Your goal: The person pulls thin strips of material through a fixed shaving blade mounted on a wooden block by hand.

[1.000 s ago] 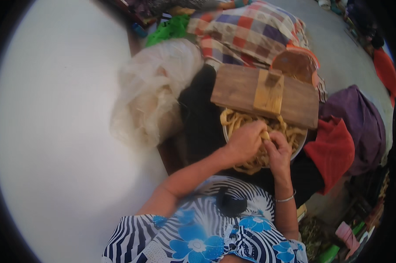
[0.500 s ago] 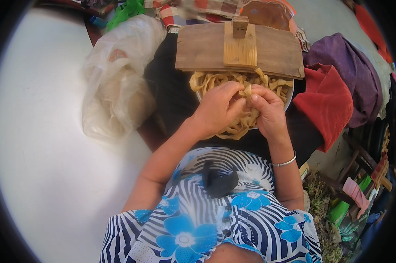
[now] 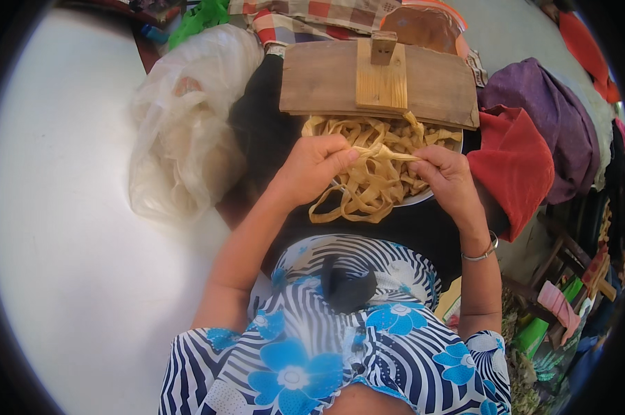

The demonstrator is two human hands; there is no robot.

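Between my two hands a flat, soft, yellowish-tan strip [image 3: 383,153] is stretched sideways, with a knot-like bunch at its middle. My left hand [image 3: 312,164] pinches its left end between thumb and fingers; my right hand [image 3: 452,177] pinches its right end. Just beneath lies a tangled heap of similar strips [image 3: 357,194], mixed with small knotted pieces, in a round bowl with a pale rim [image 3: 423,198]. Some strips hang over the bowl's near edge. A wooden board [image 3: 319,77] with a lighter cross-piece and upright block covers the bowl's far part.
A translucent plastic bag [image 3: 188,131] stands left on a white surface [image 3: 63,207]. Red cloth [image 3: 514,162] and purple cloth [image 3: 544,124] lie to the right. Checked cloth [image 3: 305,26] and an orange-edged bag [image 3: 426,31] sit beyond the board. Dark cloth is under the bowl.
My hands were close together over the strip; now they have moved apart to left and right, pulling it taut. The bunch in its middle is now exposed.
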